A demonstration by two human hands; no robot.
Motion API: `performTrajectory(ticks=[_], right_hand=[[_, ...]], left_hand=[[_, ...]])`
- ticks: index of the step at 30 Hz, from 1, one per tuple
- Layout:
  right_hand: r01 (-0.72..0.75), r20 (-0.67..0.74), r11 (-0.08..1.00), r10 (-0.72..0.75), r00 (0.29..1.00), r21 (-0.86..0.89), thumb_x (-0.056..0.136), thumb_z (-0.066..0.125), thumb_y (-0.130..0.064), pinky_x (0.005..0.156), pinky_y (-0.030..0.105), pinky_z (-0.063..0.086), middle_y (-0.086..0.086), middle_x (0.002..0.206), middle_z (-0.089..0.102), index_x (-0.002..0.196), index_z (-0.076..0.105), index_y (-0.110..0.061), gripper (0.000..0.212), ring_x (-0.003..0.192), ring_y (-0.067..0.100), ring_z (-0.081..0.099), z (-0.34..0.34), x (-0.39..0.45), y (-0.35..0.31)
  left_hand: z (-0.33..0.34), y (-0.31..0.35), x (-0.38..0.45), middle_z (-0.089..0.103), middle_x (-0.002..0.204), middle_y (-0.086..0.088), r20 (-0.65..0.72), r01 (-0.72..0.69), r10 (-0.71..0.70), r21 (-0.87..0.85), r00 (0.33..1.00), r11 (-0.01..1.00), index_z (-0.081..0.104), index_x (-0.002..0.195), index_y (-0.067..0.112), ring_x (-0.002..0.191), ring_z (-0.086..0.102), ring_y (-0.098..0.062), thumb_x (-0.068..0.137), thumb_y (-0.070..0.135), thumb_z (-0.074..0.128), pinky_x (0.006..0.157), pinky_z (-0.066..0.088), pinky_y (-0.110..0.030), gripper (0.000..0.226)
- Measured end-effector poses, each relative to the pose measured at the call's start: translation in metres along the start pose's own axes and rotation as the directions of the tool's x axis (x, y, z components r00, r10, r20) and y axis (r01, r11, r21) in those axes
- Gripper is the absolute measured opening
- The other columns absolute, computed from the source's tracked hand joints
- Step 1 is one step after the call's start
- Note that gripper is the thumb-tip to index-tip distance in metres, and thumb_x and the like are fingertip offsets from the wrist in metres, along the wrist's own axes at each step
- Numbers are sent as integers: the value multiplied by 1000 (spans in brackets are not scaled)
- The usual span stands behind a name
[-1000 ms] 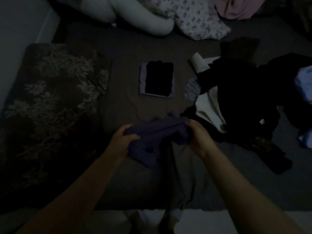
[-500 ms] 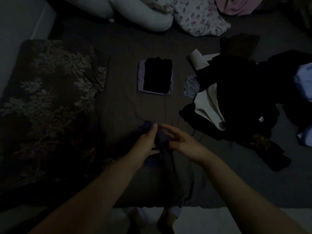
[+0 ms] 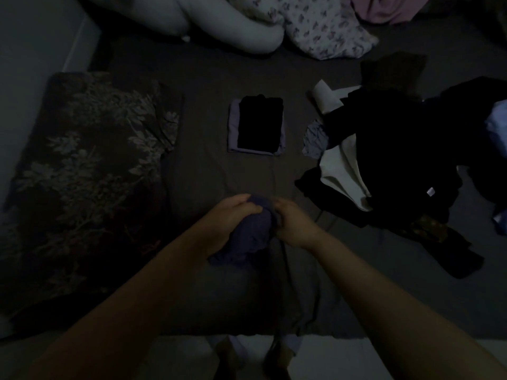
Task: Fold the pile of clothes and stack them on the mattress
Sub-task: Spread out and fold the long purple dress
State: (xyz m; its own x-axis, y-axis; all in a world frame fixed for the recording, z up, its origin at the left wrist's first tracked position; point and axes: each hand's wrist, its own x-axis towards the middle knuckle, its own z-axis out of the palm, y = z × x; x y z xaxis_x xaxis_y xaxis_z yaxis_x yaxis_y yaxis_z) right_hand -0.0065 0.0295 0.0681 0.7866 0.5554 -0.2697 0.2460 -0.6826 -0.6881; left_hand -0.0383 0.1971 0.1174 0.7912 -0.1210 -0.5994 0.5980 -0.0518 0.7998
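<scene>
Gripping bunched purple garment, both hands: left hand, right hand; bare mattress ahead.

a dim home bedroom: mattress, pillows, floral cushion, loose clothes.

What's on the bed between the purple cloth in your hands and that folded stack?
Nothing: the head view shows only bare dark sheet between the purple cloth and folded stack.
</scene>
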Motion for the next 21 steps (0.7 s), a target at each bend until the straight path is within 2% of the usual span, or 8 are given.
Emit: performTrajectory(ticks=[2,5,10,13,15,17,19,21], right_hand=[[-107,30,994,107,994,7,83,60,-7,82,30,41,19,114,64,111,62,3,29,108,29,59,2,2,0],[-196,-89,966,213,973,167,89,55,-7,73,31,41,17,98,64,102,60,0,16,93,25,61,-5,-3,7],[-152,-127,890,227,966,429,94,54,-13,62,22,40,6,72,55,86,59,-2,14,66,8,50,-40,-17,3],[-177,-109,857,259,960,484,92,58,-16,53,11,38,-4,57,53,79,61,3,23,53,0,49,-54,-19,-4],[-213,-129,840,316,940,500,94,55,-19,45,13,35,-4,52,48,82,62,7,29,41,-1,42,-62,-17,0],[-246,-164,840,363,917,483,94,55,-25,42,16,35,4,59,48,89,62,8,34,40,1,41,-69,-14,6],[-267,-200,845,393,897,463,94,55,-27,45,14,38,7,67,53,93,62,8,35,49,3,49,-71,-9,12],[-274,-211,882,372,904,383,91,59,-27,62,17,49,8,86,61,100,63,3,31,75,9,59,-67,-4,14]], left_hand=[[-11,4,-3,63,91,-3,52,-98,95,60,994,993,61,96,13,85,59,-12,68,15,69,75,49,-19,30],[-31,7,-4,56,100,-3,-32,-219,259,439,965,872,58,109,7,94,53,-15,58,29,58,71,40,-8,56],[-52,-9,2,63,102,-9,-75,-261,453,730,888,632,65,114,17,100,58,-26,72,57,35,84,42,-30,65],[-45,-10,8,64,107,-10,-81,-282,473,711,877,644,62,121,17,105,57,-25,83,54,29,95,42,-34,63],[-39,-9,12,64,113,-9,-64,-307,465,670,883,676,62,121,12,110,56,-25,90,49,29,102,39,-38,58],[-37,-12,17,63,112,-12,-84,-294,461,665,884,686,62,118,5,108,55,-27,93,43,33,99,38,-34,54],[-33,-13,19,61,109,-11,-112,-284,448,633,887,720,62,115,2,105,55,-24,99,31,39,92,36,-24,40],[-24,-9,18,60,104,-6,-120,-283,409,548,905,787,62,109,2,96,55,-15,101,21,39,82,35,-15,31]])
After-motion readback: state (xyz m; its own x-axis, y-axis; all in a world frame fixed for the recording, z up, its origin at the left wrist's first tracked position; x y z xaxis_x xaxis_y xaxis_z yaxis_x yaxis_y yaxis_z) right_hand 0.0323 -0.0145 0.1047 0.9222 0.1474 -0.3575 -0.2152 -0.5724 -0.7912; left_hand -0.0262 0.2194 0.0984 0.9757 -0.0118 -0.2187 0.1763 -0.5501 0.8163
